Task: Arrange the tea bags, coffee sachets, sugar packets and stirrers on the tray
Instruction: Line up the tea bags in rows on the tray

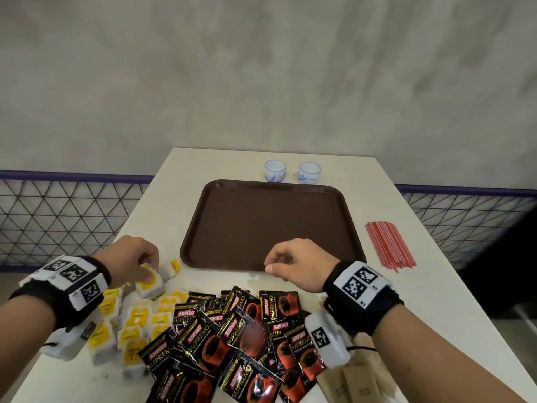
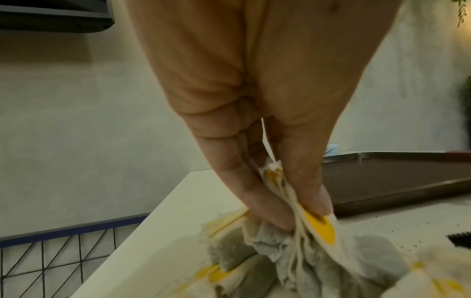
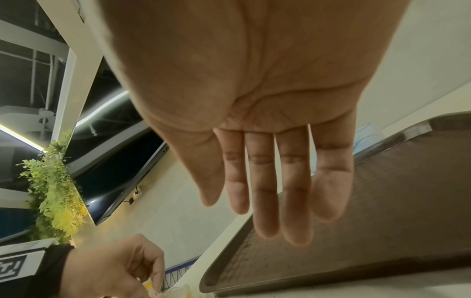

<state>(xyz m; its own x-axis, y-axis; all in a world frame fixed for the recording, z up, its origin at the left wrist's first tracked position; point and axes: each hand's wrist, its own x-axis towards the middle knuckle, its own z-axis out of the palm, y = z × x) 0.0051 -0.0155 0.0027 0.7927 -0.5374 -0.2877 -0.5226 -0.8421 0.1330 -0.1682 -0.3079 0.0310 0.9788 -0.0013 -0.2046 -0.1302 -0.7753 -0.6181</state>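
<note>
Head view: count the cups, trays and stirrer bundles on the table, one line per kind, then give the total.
Cups: 2
Tray: 1
Stirrer bundle: 1
Total: 4

Left hand [image 1: 132, 258] fingers pinched together around a bunch, right hand [image 1: 302, 264] hovering, fingers loosely extended, holding nothing

Your tray [image 1: 270, 225] sits mid-frame on the table [image 1: 421, 286]; cups [image 1: 275, 170] above it, stirrers [image 1: 388, 245] right, tea bags [image 1: 136, 318] lower left, coffee sachets [image 1: 232, 335] below, probably sugar packets [image 1: 357, 382] lower right.
</note>
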